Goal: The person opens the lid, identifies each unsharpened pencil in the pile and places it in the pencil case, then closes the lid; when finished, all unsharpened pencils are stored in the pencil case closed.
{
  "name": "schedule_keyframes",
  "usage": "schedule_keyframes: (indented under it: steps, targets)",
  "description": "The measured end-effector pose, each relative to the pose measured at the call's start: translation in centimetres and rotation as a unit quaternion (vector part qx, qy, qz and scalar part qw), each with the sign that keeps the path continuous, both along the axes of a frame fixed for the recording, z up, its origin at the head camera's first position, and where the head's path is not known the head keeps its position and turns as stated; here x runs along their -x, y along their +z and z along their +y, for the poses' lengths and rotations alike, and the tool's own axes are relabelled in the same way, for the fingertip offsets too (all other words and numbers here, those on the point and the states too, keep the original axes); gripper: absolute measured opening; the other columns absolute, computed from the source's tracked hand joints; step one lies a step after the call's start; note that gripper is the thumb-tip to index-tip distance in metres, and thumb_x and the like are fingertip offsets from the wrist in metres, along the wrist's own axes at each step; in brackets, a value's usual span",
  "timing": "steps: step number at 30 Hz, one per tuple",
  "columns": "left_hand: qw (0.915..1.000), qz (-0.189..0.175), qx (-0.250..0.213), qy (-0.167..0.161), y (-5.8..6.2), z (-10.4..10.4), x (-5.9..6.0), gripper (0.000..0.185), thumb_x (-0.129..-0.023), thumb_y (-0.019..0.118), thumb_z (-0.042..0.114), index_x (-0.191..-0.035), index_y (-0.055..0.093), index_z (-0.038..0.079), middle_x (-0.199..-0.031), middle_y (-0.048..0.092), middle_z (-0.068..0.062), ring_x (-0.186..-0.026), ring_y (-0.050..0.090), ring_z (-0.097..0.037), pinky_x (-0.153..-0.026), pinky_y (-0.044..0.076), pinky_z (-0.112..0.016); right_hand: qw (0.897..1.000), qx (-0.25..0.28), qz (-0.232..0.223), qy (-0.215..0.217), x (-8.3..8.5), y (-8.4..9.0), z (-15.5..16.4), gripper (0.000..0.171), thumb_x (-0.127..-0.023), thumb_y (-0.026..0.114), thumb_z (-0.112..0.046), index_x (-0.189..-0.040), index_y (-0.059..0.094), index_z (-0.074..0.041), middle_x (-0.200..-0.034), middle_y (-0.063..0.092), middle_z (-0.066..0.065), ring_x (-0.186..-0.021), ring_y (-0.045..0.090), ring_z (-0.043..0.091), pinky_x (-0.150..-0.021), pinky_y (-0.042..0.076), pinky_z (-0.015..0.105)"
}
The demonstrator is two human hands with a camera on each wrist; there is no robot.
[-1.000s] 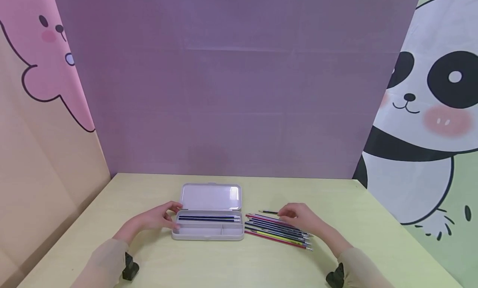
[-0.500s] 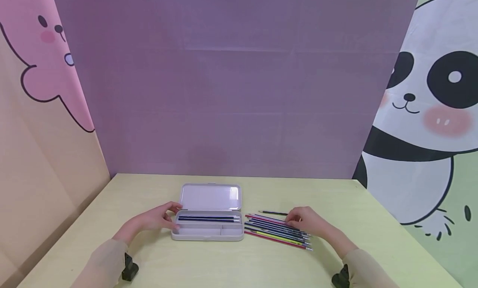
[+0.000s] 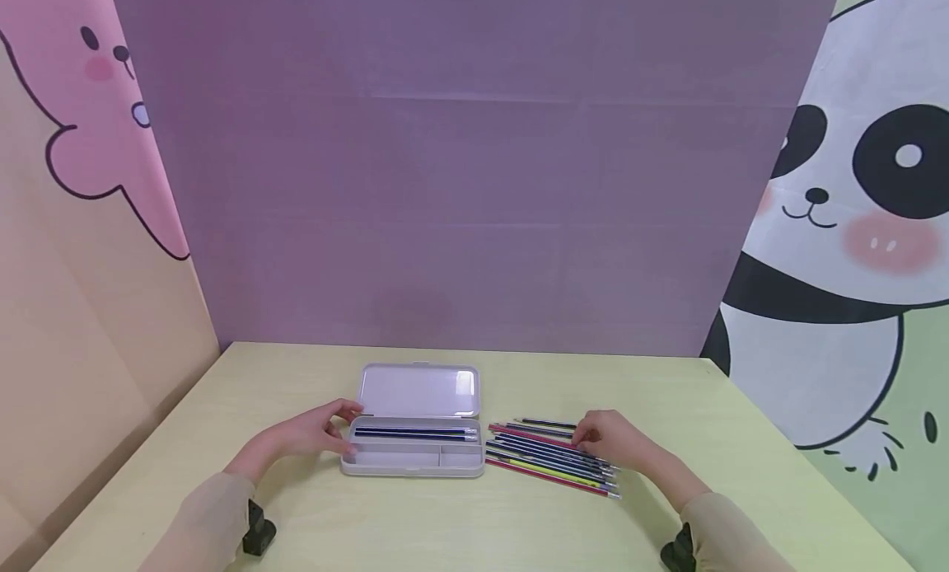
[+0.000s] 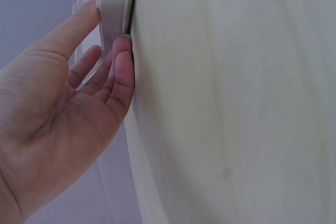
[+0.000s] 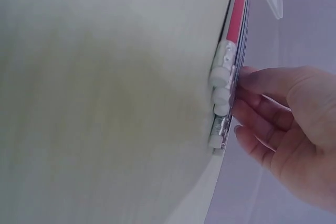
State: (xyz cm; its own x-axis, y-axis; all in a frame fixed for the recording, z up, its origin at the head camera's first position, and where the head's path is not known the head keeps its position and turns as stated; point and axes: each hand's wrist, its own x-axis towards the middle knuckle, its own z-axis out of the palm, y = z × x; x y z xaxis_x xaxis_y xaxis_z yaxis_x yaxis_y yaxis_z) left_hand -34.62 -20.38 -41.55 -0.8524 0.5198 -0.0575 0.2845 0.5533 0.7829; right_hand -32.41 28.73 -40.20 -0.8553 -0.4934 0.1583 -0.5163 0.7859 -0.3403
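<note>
A translucent white pencil case lies with its lid folded back on the table. Dark blue pencils fill its rear compartment; the front compartments look bare. My left hand grips the case's left end, thumb on the near side in the head view. To the case's right, several pencils are spread side by side, mostly dark, with a yellow and red ones. My right hand bends over their far edge, thumb and fingertips pinching a dark pencil. Eraser ends show beside these fingers in the right wrist view.
One dark pencil lies just beyond the pile. The pale wooden table meets a purple backdrop at its far edge. Black wrist devices sit at both sleeves.
My right hand has moved right, away from the outermost dark pencil and onto the pile. A second dark pencil now lies apart from the pile's far edge. The left hand stays on the case.
</note>
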Motion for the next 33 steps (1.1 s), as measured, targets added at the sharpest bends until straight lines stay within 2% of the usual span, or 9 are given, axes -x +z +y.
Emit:
schedule_keyframes:
  steps: [10,17,23,33]
  targets:
    - [1.0,-0.005,0.002,0.004,-0.1,0.1,0.0,0.071,-0.078,0.076,0.027,-0.136,0.04,0.008,-0.131,0.044,-0.019,-0.087,0.052,-0.019,-0.08,0.042,-0.033,1.0,-0.009,0.018,0.018,0.3,-0.4,0.5,0.004,-0.081,0.069,-0.005,-0.083,0.072,-0.005,-0.076,0.06,-0.003,-0.067,0.052,0.004,-0.062,0.045,0.023]
    - [1.0,-0.006,0.005,0.006,0.0,0.2,-0.1,0.07,-0.078,0.076,0.026,-0.136,0.04,0.007,-0.131,0.044,-0.019,-0.087,0.052,-0.019,-0.08,0.042,-0.033,1.0,-0.002,0.006,0.012,0.3,-0.4,0.7,0.003,-0.08,0.069,-0.005,-0.082,0.067,-0.003,-0.076,0.062,-0.004,-0.068,0.053,0.002,-0.062,0.047,0.022]
    - [0.9998,-0.005,0.011,0.013,0.1,0.3,-0.2,0.069,-0.079,0.076,0.024,-0.136,0.04,0.007,-0.13,0.045,-0.018,-0.087,0.051,-0.019,-0.079,0.042,-0.033,1.0,0.002,-0.001,-0.013,0.0,0.0,0.7,0.006,-0.085,0.066,-0.009,-0.081,0.065,-0.004,-0.076,0.062,-0.005,-0.068,0.052,0.002,-0.064,0.047,0.023]
    - [0.9999,-0.006,0.008,0.009,0.2,0.2,-0.2,0.069,-0.08,0.075,0.023,-0.136,0.039,0.007,-0.131,0.044,-0.019,-0.088,0.051,-0.019,-0.079,0.042,-0.033,0.999,0.01,0.032,-0.002,-0.3,1.0,1.2,0.004,-0.087,0.063,-0.006,-0.086,0.066,-0.003,-0.081,0.066,-0.001,-0.072,0.058,0.007,-0.066,0.049,0.025]
